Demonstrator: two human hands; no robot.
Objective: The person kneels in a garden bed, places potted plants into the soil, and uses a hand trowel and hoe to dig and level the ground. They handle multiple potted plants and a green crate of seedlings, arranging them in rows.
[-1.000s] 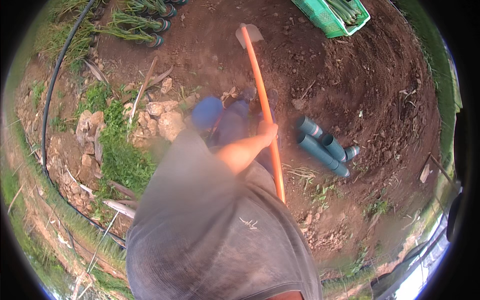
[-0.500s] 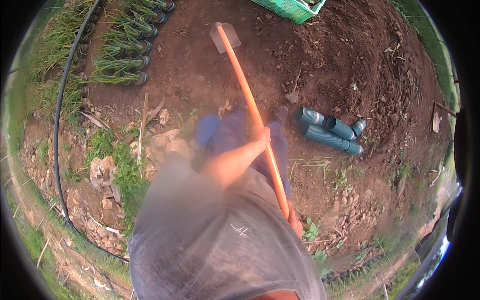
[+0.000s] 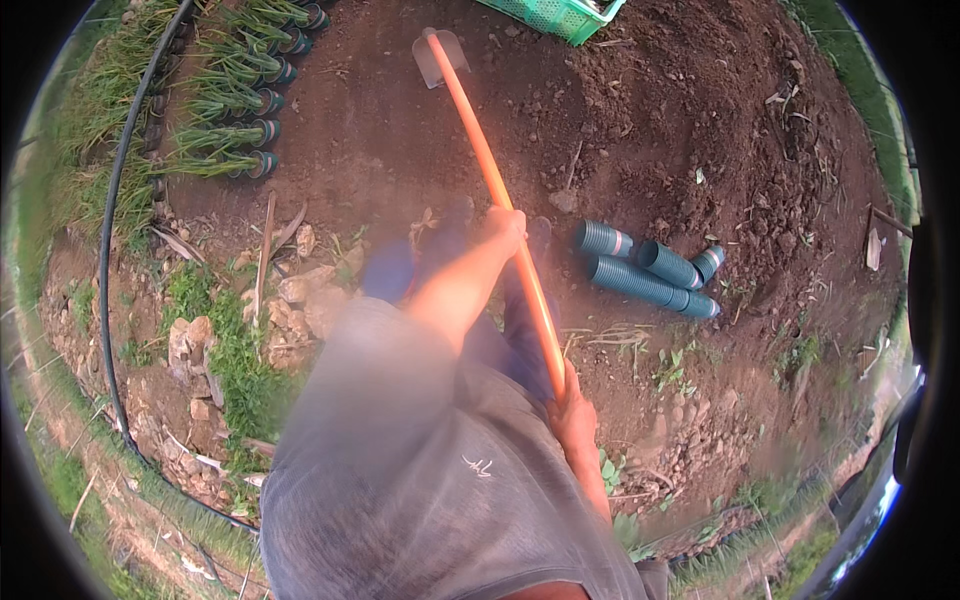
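A hoe with a long orange handle [image 3: 478,138] slants away from me, its flat, pale grey blade [image 3: 425,66] at the far end, over the brown soil. My left hand [image 3: 507,226] is wrapped round the middle of the handle. Lower down, near the handle's rear end, my right hand [image 3: 573,408] is closed on it beside my grey shirt. Whether the blade touches the ground I cannot tell. My legs and feet, partly blurred, show below the handle.
Several green ribbed pots [image 3: 640,280], nested in sleeves, lie on the soil at right. Potted leafy plants [image 3: 225,135] stand in rows at far left, near a black hose [image 3: 112,220]. A green crate [image 3: 560,18] sits at the far edge. Stones [image 3: 195,340] and weeds lie at left.
Both hands and the hoe have shifted forward and slightly left in the picture. More of my right hand and forearm now shows. The surroundings have slid a little to the left.
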